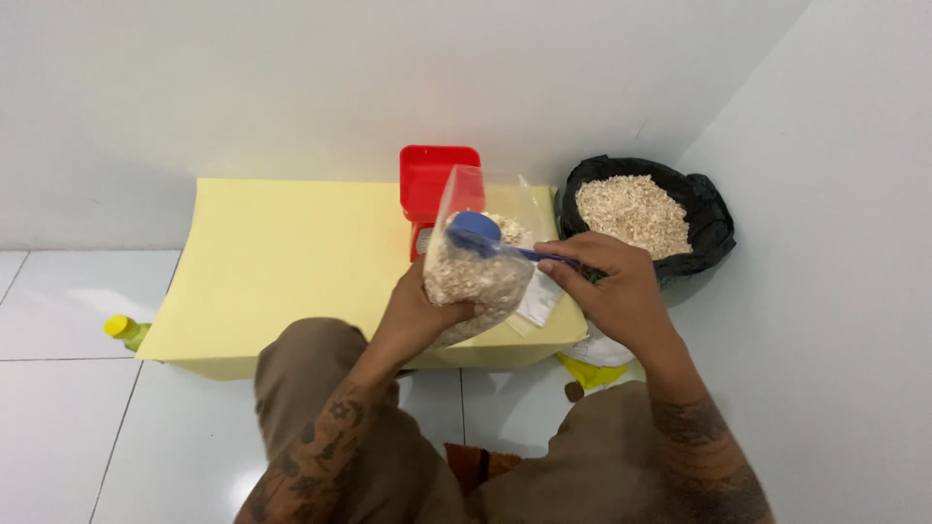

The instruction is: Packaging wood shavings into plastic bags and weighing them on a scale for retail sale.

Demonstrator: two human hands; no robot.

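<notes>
Clear plastic bag (pixel 478 267), half full of pale flakes, with blue scoop (pixel 476 231) inside.

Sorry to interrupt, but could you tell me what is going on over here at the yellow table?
A seated person holds a clear plastic bag, partly filled with pale flakes, in the left hand. The right hand holds a blue scoop at the bag's open mouth. A black-lined container heaped with the same flakes stands to the right, and a red scale sits behind the bag on the yellow table.
</notes>
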